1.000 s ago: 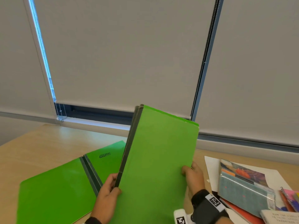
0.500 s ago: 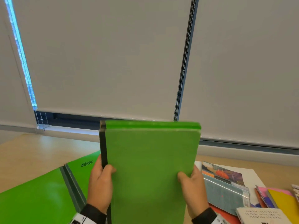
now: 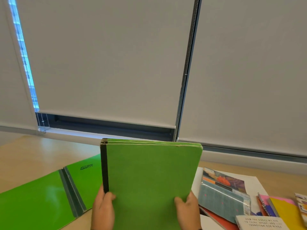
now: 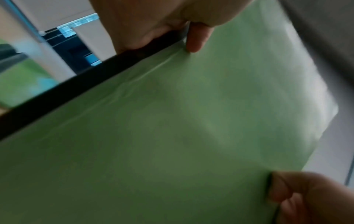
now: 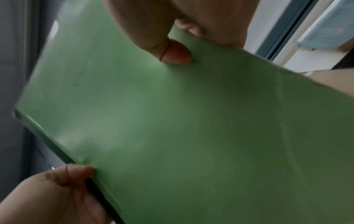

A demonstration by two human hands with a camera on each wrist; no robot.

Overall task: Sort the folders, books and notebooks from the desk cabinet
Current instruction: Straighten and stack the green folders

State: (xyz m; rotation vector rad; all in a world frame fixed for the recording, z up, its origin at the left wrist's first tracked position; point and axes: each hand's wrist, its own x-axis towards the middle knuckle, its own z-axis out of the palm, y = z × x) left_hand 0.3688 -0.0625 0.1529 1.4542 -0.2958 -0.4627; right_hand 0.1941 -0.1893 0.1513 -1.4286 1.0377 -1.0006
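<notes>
Wooden desk [image 3: 25,156] beneath grey blinds, green folders [image 3: 149,185] upright at lower centre, left hand [image 3: 103,211] gripping black spine, right hand [image 3: 187,211] gripping opposite edge.

Probably an office: desk [image 3: 33,156], roller blinds [image 3: 108,63], folders [image 3: 33,201].

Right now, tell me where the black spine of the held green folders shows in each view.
Head: black spine upright, left edge of the held green folders, above the left hand.
Left wrist: diagonal band, lower left to top centre.
Right wrist: dark edge, lower left.
Shared landmark: the left thumb.
</notes>
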